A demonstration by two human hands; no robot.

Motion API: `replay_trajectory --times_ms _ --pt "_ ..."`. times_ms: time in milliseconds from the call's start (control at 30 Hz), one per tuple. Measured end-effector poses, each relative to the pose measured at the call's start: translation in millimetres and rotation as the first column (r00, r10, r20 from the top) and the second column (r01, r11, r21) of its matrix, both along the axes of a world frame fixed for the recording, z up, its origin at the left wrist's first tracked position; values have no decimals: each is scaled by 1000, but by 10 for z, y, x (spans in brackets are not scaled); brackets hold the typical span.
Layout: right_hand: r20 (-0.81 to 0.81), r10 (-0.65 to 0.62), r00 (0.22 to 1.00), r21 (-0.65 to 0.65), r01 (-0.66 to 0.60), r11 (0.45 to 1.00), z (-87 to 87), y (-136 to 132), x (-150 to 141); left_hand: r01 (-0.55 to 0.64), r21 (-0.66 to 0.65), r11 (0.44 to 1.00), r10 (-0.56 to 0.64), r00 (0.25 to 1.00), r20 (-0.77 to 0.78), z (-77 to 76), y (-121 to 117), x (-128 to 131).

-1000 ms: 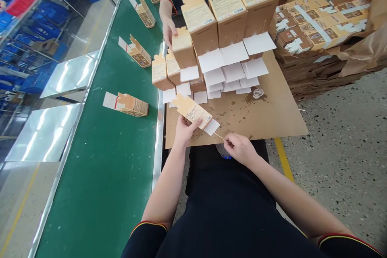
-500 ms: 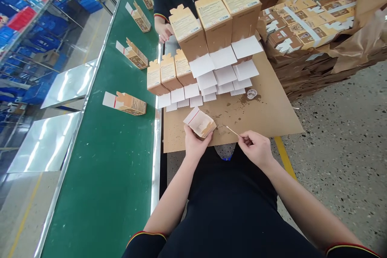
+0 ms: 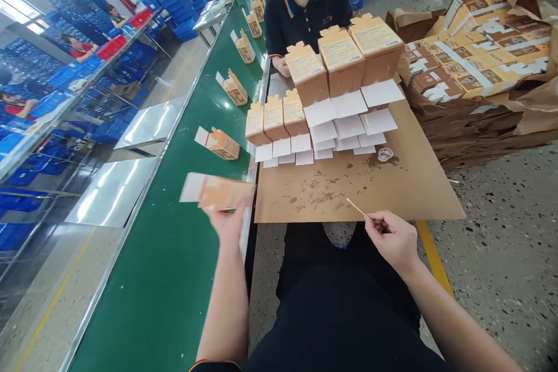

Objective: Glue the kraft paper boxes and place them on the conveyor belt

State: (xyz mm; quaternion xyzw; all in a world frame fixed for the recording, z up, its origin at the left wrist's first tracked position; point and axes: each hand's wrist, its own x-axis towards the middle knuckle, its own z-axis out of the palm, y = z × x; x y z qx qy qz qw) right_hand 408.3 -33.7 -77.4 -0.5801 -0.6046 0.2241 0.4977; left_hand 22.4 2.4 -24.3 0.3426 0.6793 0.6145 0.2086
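Over the green conveyor belt (image 3: 143,279), my left hand (image 3: 226,224) is closed on a small cardboard box (image 3: 220,193), blurred by motion, its white flap pointing left. My right hand (image 3: 392,238) pinches a cotton swab (image 3: 357,206) above the near edge of the brown board (image 3: 418,186). Wet spots mark the board below the swab's tip. A small clear cup (image 3: 385,154) stands on the board near the stacked boxes. Another open box (image 3: 223,144) rests on the belt just beyond my left hand.
Stacked boxes (image 3: 342,64) with white flaps hanging toward me fill the board's far side. A co-worker (image 3: 305,6) sits behind them. More open boxes (image 3: 235,88) line the belt. At right lies a paper-wrapped pile of flat cartons (image 3: 483,64). Metal plates (image 3: 108,192) adjoin the belt.
My left hand has carried the box left, from above the board to over the belt. My right hand still holds the swab. The view has shifted, showing more of the room.
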Motion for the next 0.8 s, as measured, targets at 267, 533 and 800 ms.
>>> replay_trajectory --times_ms 267,533,800 --pt "-16 60 998 46 -59 997 70 262 -58 -300 -351 887 311 950 -25 135 -89 -1076" --pt "26 -226 974 -8 226 974 107 179 556 -446 105 889 443 781 -439 -136 -486 -626" --pt "-3 -246 969 64 246 967 169 261 571 148 -43 988 -144 986 81 367 1651 -229"
